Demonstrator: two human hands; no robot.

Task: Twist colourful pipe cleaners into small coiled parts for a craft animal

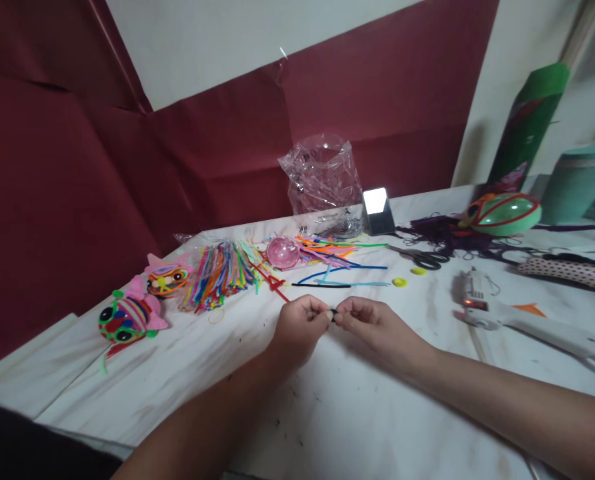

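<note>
My left hand and my right hand meet over the middle of the white table. Both are closed in a pinch on one small black piece held between the fingertips. It is too small to name. Just beyond the hands lie loose coloured pipe cleaners, a pink half-ball and two small yellow rings.
A bundle of coloured pipe cleaners and two striped toy fish lie at the left. Scissors, a white glue gun, a green shell, a phone and a clear plastic bag sit further back and right.
</note>
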